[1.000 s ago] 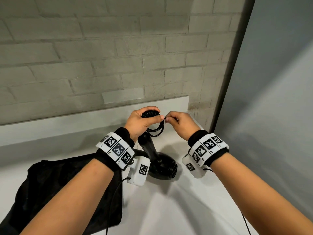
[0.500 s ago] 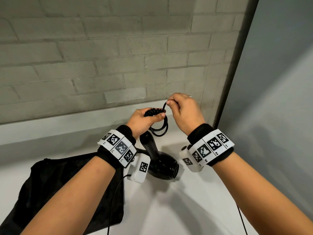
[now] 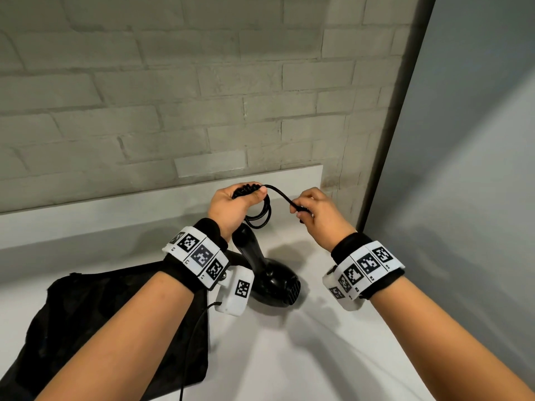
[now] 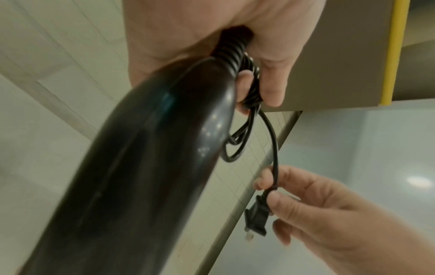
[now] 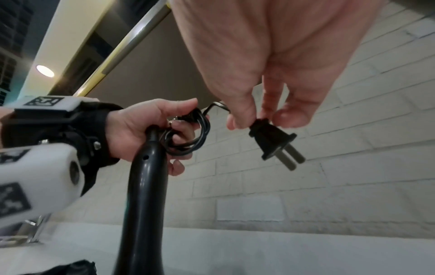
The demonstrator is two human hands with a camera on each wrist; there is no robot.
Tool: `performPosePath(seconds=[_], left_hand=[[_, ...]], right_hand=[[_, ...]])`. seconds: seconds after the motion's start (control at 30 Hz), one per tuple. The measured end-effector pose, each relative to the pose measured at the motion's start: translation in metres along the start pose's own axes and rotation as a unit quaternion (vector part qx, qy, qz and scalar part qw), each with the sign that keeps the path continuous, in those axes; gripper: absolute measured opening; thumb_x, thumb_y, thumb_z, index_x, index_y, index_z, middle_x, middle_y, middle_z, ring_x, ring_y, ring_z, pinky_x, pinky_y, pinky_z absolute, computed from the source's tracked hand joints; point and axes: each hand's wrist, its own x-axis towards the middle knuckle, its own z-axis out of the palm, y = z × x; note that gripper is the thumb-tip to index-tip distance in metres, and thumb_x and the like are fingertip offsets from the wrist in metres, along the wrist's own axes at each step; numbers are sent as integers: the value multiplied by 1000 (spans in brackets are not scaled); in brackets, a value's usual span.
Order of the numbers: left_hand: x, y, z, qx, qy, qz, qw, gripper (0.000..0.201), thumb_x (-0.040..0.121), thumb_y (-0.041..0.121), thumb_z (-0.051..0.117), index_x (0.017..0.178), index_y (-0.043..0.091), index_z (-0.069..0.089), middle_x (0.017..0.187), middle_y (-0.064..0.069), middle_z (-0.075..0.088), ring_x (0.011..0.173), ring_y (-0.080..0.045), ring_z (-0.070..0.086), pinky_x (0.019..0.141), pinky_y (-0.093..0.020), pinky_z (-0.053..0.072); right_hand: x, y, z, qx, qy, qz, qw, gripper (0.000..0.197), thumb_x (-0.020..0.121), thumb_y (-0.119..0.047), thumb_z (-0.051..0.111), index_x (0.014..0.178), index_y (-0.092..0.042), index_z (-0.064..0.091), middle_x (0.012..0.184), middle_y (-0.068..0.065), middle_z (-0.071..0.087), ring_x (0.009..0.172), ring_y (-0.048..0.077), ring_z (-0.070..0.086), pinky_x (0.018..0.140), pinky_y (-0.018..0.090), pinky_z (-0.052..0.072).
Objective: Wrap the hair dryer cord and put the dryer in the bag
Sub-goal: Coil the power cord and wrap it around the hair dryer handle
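Dryer stands nose-down on the bench, handle up — your left hand grips the cord coils; your right hand, beside the coils, pinches the plug.

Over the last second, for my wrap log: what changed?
The right hand drew the plug end out rightward, away from the left hand, baring a stretch of cord. Unchanged: left hand grips the coils at the dryer handle; bag lies flat.
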Motion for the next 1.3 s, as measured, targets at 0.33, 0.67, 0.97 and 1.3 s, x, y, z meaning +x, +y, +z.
performPosePath(seconds=[0.33, 0.67, 0.97, 1.3], left_hand=[[-5, 3, 2, 8, 18, 37, 999, 10, 83, 20, 64, 74, 25, 63, 69, 12, 62, 51, 13, 55, 49, 0, 38], [-10, 5, 6, 0, -24, 55, 998, 8, 88, 19, 56, 92, 17, 63, 78, 3, 62, 57, 4, 58, 51, -10, 43], [-9, 7, 9, -19, -15, 46, 999, 11, 87, 18, 58, 97, 17, 63, 81, 8, 63, 59, 10, 59, 48, -8, 43], [-13, 12, 14, -39, -92, 51, 994, 20, 89, 5, 51, 98, 19, 63, 87, 8, 64, 56, 8, 57, 50, -8, 41]], right_hand=[[3, -45, -17, 110, 50, -47, 992, 15, 85, 0, 55, 92, -10, 62, 80, -11, 44, 61, 3, 52, 56, 4, 43], [0, -52, 4, 175, 100, -73, 977, 13, 81, 1, 59, 84, -12, 58, 81, -9, 49, 69, 5, 53, 62, 10, 49], [-2, -48, 12, 58, 110, -37, 992, 26, 80, -13, 64, 85, -16, 39, 66, -13, 44, 62, 4, 44, 59, 10, 38], [15, -53, 12, 132, 7, -11, 991, 49, 77, 3, 46, 125, -8, 40, 103, 20, 62, 94, 31, 60, 85, 38, 52]])
